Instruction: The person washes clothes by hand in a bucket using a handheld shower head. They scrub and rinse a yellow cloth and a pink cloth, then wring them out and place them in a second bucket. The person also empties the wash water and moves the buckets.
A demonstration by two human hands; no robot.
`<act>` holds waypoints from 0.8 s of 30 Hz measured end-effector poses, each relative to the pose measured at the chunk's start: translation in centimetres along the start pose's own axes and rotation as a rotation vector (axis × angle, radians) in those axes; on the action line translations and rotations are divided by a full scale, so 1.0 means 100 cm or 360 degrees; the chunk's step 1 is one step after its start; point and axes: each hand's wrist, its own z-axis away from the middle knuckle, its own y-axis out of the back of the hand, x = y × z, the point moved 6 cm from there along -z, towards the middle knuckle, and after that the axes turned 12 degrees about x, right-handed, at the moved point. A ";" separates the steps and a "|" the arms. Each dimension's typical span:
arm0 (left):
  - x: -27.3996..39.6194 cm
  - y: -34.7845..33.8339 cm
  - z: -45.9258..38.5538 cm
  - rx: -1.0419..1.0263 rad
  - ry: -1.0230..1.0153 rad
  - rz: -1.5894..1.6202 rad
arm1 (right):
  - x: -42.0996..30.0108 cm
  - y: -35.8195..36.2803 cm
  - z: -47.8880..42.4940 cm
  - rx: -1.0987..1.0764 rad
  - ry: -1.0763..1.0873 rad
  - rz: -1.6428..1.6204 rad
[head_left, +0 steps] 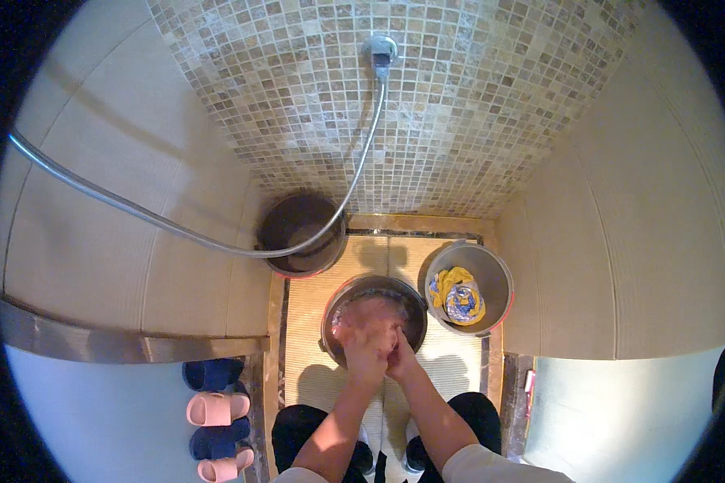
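Before me on the floor stands a dark bucket with a reddish, wet, blurred item in it, possibly cloth. Both my hands are together over the near part of this bucket. My left hand is at the item, its fingers blurred. Close beside it, my right hand has its fingers bent near the item's lower right side. Whether either hand grips it is unclear. To the right, a grey bucket holds a bundled yellow, blue and white item, apparently fabric.
A dark bucket stands at the back left, with a metal shower hose hanging across it from a wall outlet. Pink slippers and navy slippers lie at the lower left. Panels flank both sides.
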 end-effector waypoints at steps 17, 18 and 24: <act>0.175 0.229 -0.010 -0.0162 0.0101 0.0235 | -0.002 -0.099 0.210 -0.0518 0.0089 -0.0155; 0.171 0.241 -0.007 -0.0156 0.0328 0.0645 | 0.000 -0.097 0.215 -0.0507 0.0080 -0.0170; 0.103 0.237 0.051 0.0368 0.1876 0.2800 | -0.007 -0.131 0.260 -0.0648 0.0366 -0.0176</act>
